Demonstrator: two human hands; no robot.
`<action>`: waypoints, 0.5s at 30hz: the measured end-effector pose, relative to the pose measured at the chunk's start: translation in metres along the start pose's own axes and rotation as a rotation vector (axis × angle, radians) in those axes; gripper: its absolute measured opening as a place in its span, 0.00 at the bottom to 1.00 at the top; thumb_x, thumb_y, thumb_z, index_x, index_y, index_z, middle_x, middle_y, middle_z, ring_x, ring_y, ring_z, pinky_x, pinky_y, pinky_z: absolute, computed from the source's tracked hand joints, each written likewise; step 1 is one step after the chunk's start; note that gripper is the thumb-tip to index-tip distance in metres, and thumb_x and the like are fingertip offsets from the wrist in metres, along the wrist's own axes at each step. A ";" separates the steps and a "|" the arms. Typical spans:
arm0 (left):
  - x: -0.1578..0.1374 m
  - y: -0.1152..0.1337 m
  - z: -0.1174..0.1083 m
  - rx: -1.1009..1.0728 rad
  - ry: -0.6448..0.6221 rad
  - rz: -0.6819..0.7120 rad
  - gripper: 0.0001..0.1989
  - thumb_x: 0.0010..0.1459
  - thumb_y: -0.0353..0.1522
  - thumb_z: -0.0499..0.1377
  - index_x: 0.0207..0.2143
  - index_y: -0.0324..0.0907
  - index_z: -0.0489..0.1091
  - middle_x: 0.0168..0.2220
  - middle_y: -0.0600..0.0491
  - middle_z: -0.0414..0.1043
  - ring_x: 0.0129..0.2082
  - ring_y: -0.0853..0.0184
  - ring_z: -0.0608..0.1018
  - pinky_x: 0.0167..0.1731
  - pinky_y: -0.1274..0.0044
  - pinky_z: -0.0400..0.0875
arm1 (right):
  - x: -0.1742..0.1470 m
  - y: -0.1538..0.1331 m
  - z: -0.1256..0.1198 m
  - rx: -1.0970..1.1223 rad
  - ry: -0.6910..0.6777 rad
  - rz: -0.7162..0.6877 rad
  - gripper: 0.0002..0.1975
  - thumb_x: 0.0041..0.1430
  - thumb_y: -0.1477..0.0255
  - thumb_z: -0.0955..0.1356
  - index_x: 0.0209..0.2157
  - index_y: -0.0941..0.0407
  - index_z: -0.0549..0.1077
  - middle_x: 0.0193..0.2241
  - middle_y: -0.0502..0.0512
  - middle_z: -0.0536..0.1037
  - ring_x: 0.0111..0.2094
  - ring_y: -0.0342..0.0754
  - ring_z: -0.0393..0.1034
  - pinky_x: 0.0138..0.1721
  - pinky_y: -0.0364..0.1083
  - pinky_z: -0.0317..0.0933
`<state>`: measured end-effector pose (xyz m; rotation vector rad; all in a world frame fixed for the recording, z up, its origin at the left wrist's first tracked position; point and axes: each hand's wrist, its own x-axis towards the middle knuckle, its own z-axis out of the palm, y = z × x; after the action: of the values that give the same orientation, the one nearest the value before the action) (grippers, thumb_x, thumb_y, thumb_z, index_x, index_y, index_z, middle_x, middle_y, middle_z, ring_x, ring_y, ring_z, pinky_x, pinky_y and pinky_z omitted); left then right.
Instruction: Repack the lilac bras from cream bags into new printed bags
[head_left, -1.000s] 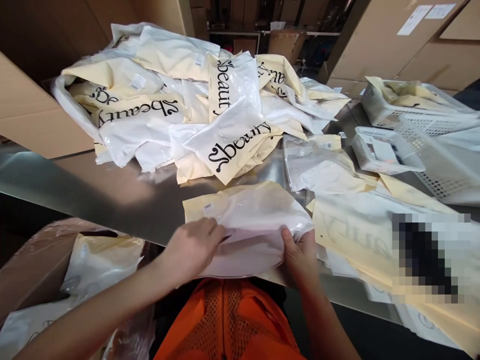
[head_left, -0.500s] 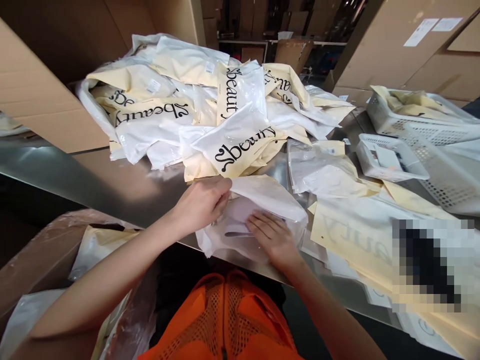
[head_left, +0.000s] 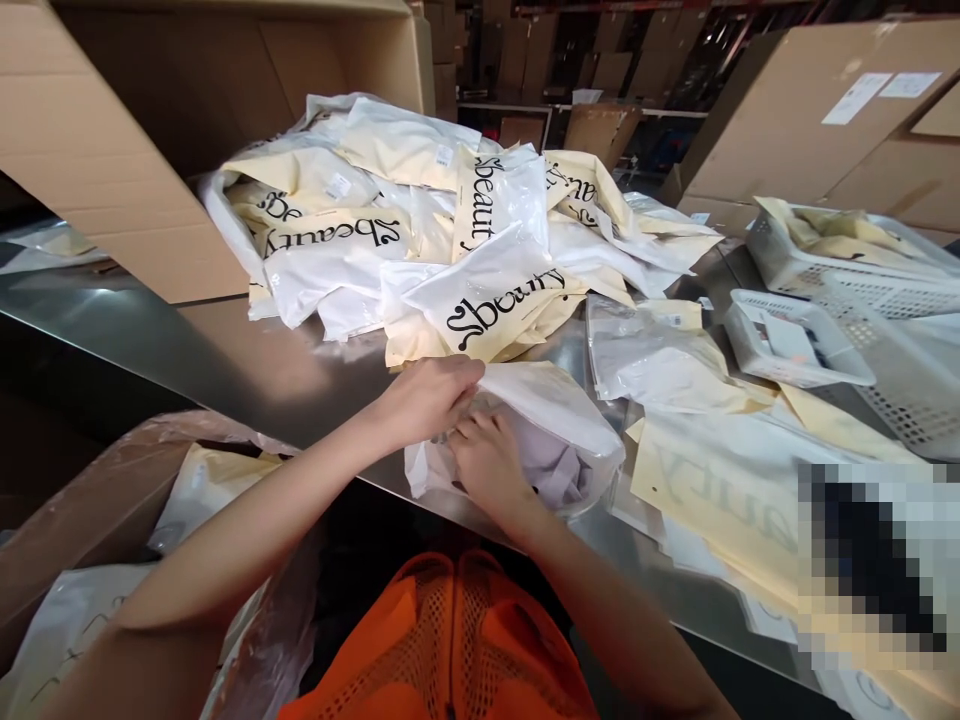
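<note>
A whitish see-through plastic bag (head_left: 551, 400) lies at the near edge of the metal table, with a pale lilac folded cloth (head_left: 553, 465) showing inside it. My left hand (head_left: 431, 400) is closed on the bag's upper left edge. Just below and beside it, my right hand (head_left: 491, 460) rests on the left part of the bag with its fingers curled and pressed in at the edge; the fingertips are partly hidden. Right behind my hands, a cream and white packet with black "beauty" lettering (head_left: 499, 305) lies at the front of a heap of similar packets (head_left: 330, 240).
A large open cardboard box (head_left: 112, 180) stands behind the heap at left. On the right are a stack of flat bags (head_left: 705, 470), a small white tray (head_left: 847, 375) and perforated baskets (head_left: 840, 270). A plastic-lined box (head_left: 97, 510) with packets sits below the table's left edge.
My right hand has moved left from the middle of the bag to beside my left hand, its fingers now curled. More lilac cloth shows. The whole view has shifted slightly.
</note>
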<state>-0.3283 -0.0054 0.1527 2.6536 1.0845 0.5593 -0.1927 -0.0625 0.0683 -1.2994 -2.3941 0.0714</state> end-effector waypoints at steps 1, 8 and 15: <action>-0.003 -0.006 -0.002 0.021 0.010 -0.024 0.09 0.58 0.25 0.50 0.25 0.42 0.56 0.24 0.58 0.56 0.23 0.70 0.60 0.25 0.77 0.51 | -0.007 0.001 -0.003 0.109 0.085 0.032 0.11 0.59 0.80 0.64 0.32 0.52 0.75 0.34 0.58 0.79 0.42 0.59 0.71 0.45 0.59 0.67; -0.022 -0.022 -0.004 -0.321 0.080 0.067 0.11 0.61 0.39 0.58 0.40 0.41 0.70 0.42 0.49 0.73 0.44 0.63 0.73 0.45 0.72 0.66 | -0.059 0.002 -0.045 1.186 0.741 0.736 0.14 0.59 0.57 0.68 0.31 0.53 0.65 0.31 0.51 0.77 0.26 0.44 0.71 0.23 0.42 0.63; -0.013 0.017 0.017 -0.812 -0.038 0.025 0.11 0.57 0.41 0.62 0.34 0.42 0.72 0.42 0.47 0.77 0.47 0.59 0.77 0.49 0.68 0.68 | -0.034 0.010 -0.069 1.513 0.741 0.792 0.22 0.49 0.51 0.73 0.33 0.53 0.66 0.29 0.50 0.77 0.23 0.41 0.70 0.15 0.37 0.57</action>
<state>-0.3191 -0.0270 0.1399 1.9526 0.6166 0.7500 -0.1422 -0.0944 0.1172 -0.9945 -0.6065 1.1104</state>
